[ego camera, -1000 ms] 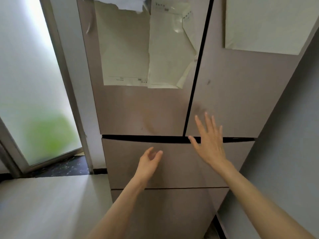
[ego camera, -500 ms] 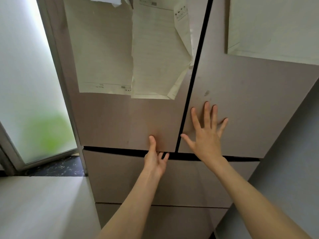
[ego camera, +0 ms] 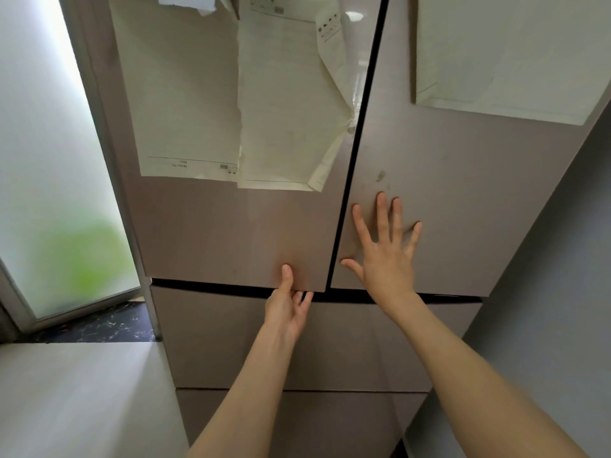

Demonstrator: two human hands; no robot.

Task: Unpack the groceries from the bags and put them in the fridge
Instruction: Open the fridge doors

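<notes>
In the head view both hands have come up from the drawer level and onto the fridge [ego camera: 231, 233]: the left hand [ego camera: 287, 304], which a second ago hung loosely curled in front of the upper drawer [ego camera: 231, 338], now has its thumb laid up the face of the left upper door [ego camera: 205, 226] and its fingers hooked under that door's bottom edge, gripping it, while the right hand [ego camera: 385, 259] has risen to lie flat, fingers spread, on the right upper door [ego camera: 463, 193]. That reads as the start of pulling the left door open while bracing the other. The fridge stands straight ahead, all doors and drawers closed, its dull pinkish-brown faces smudged, with several paper sheets [ego camera: 231, 94] stuck on the upper doors, some curling. No bags or groceries are in view.
</notes>
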